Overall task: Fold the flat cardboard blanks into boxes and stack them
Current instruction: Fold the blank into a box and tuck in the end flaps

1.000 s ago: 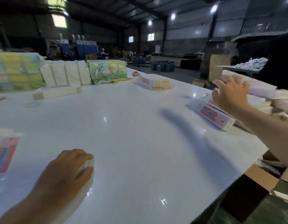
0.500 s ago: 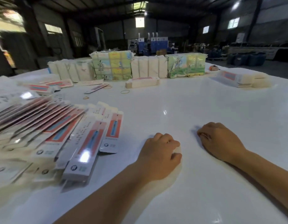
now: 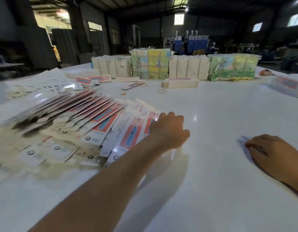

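Cardboard blanks (image 3: 101, 124), printed red and blue on white, are lying fanned in a loose overlapping pile on the left part of the white table (image 3: 211, 114), and the left hand (image 3: 168, 129) is reaching over the pile's right edge with its fingertips at the nearest blank, though whether they are pinching it I cannot tell. The right hand (image 3: 272, 153) is resting loosely curled on the bare tabletop, well apart from the pile and holding nothing. Because the glossy sheets are overlapping so closely, I judge that the fingers risk dragging up two blanks at once or sliding the fan apart.
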